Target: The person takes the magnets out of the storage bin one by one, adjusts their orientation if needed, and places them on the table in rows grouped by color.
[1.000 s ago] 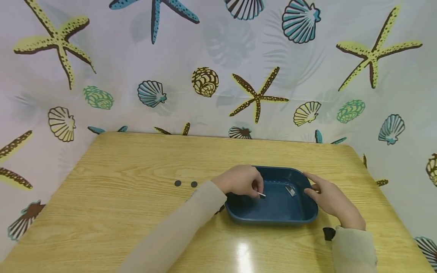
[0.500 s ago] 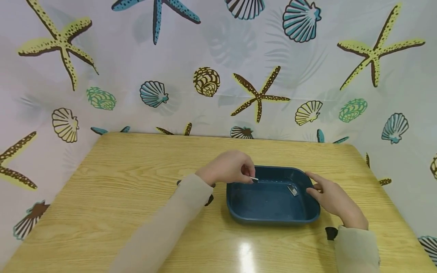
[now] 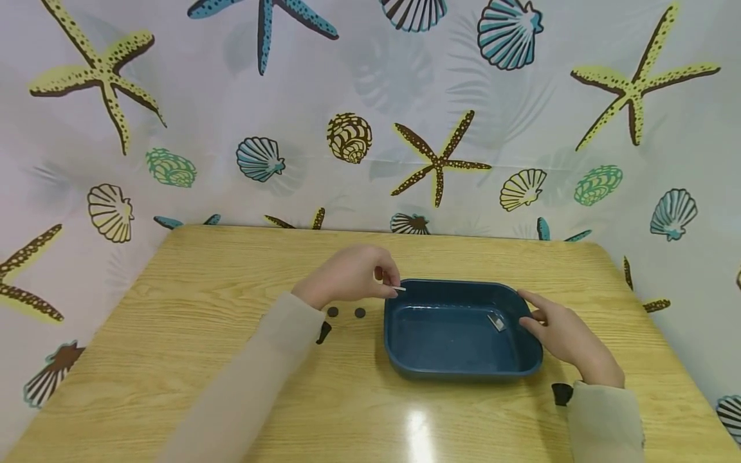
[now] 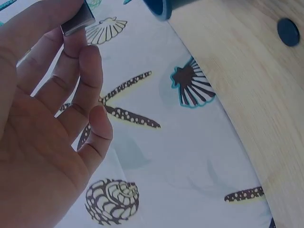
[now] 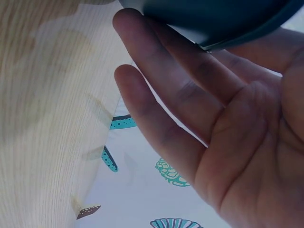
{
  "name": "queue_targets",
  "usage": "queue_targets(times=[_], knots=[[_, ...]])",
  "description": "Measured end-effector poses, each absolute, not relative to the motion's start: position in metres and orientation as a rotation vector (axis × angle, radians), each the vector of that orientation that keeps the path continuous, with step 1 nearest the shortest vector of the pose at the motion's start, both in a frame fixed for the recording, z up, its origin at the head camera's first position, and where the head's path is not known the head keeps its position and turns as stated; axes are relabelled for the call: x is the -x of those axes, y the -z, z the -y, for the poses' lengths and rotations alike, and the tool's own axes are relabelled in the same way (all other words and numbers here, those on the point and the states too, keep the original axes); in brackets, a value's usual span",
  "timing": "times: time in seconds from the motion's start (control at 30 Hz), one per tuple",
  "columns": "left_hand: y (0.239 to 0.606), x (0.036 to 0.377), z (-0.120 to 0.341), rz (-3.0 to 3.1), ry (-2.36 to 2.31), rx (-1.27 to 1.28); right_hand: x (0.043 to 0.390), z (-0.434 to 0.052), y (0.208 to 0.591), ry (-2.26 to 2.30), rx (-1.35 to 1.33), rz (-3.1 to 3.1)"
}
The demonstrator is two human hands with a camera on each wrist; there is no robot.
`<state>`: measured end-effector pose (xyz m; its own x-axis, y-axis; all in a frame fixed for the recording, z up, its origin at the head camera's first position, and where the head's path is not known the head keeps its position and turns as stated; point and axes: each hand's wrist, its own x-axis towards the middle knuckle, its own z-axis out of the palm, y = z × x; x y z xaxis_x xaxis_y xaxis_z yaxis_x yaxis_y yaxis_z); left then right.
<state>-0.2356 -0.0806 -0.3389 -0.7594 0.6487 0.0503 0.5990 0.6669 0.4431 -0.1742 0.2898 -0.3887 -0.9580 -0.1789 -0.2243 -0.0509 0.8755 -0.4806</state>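
Left hand (image 3: pixel 347 278) raised just above the wooden table (image 3: pixel 191 334), hovering beside the far left corner of the dark blue tray (image 3: pixel 405 366), forearm in a beige sleeve (image 3: pixel 249 379) slanting in from the lower left; thumb and forefinger pinched round a small silvery metal piece (image 3: pixel 399 289), its tip jutting toward the tray rim, the other fingers loosely curled beneath. Seen from the left wrist, same metal piece (image 4: pixel 77 23) clamped at the fingertips (image 4: pixel 90 57), palm turned toward the camera, tray corner and one dark disc on the table visible beyond. Right hand (image 3: pixel 561 337) resting against the right end of the tray, fingers straight and spread along the rim, thumb over the edge, nothing gripped; from the right wrist, fingers (image 5: pixel 166 95) lying flat under and against the tray's outer wall. A second small metal piece (image 3: pixel 495 321) lying inside the tray near its right end, just beside the right thumb. Two small dark discs (image 3: pixel 345 312) on the table left of the tray, below the left hand. Seashell-and-starfish curtain (image 3: pixel 370 116) hanging behind the table
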Motion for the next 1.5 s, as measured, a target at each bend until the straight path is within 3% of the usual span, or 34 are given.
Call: queue_targets(times=[0.63, 1.03, 1.5], knots=[[0.357, 0.238, 0.141, -2.788, -0.744, -0.845, 0.179, -0.289, 0.385, 0.706, 0.174, -2.784], [0.382, 0.233, 0.154, -2.740, -0.719, -0.759, 0.187, -0.292, 0.388, 0.704, 0.186, -2.784], [0.415, 0.230, 0.149, -2.635, -0.667, -0.847, 0.188, -0.293, 0.390, 0.713, 0.177, -2.784]])
